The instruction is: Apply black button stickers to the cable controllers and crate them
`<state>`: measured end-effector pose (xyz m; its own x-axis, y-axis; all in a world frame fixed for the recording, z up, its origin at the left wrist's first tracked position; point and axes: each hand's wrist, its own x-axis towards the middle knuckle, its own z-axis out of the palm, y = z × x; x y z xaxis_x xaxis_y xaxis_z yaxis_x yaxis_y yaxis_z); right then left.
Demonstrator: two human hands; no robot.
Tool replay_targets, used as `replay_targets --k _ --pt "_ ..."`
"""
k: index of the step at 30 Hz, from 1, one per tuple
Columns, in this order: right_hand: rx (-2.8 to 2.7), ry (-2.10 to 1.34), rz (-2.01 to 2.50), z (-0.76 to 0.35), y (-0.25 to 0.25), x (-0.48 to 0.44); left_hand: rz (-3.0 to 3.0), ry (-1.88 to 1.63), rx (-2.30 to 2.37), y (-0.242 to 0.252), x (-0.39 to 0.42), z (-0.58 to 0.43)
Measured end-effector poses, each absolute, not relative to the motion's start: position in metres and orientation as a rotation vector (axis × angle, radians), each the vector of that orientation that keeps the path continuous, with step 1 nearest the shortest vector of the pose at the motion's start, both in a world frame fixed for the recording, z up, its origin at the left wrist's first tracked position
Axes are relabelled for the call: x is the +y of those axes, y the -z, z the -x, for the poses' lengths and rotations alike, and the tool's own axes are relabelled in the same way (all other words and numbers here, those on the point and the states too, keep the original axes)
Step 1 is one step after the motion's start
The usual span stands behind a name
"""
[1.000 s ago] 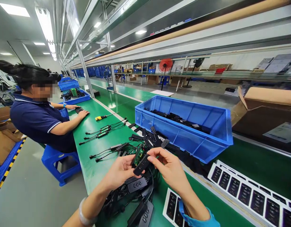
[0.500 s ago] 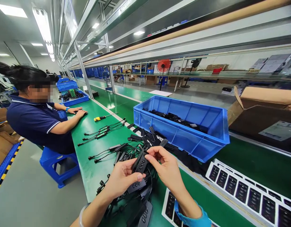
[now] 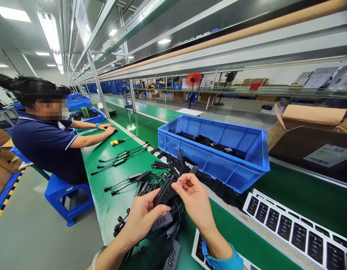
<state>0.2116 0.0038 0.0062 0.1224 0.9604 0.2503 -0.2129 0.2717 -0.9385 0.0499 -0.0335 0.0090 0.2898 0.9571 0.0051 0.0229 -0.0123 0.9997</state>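
The small black plastic button case (image 3: 165,192) now looks shut, held just above the green table (image 3: 106,204). The green board seen before is hidden. The left hand (image 3: 144,219) and the right hand (image 3: 193,198) keep their fingers clamped on the case. The hands half hide the black pile of cases and wires (image 3: 161,222) underneath.

Lower end of black casing (image 3: 165,192) behind left hand (image 3: 144,219)

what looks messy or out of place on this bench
Nothing looks damaged, but it is untidy: loose black casings lie scattered on the green bench beside the blue bin, not in it, and wired units form a tangled heap below the left hand and right hand, which both grip one black remote casing.
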Motion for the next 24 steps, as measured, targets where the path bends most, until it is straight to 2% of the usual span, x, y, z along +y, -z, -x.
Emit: replay_targets --k 6,14,21,24 --pt "-1.136 -1.317 0.850 -0.213 -0.008 0.004 -1.484 -0.994 1.046 -0.011 -0.032 -0.048" --pt "-1.205 -1.447 0.778 -0.215 -0.006 0.005 -1.814 -0.919 1.093 -0.012 -0.030 -0.039" --pt "-1.407 -1.120 0.898 -0.208 -0.002 -0.002 -1.979 -0.894 1.208 -0.005 -0.031 -0.045" --pt "-1.679 -0.832 1.106 -0.214 -0.004 0.005 -2.037 -0.944 1.327 -0.006 -0.019 -0.037"
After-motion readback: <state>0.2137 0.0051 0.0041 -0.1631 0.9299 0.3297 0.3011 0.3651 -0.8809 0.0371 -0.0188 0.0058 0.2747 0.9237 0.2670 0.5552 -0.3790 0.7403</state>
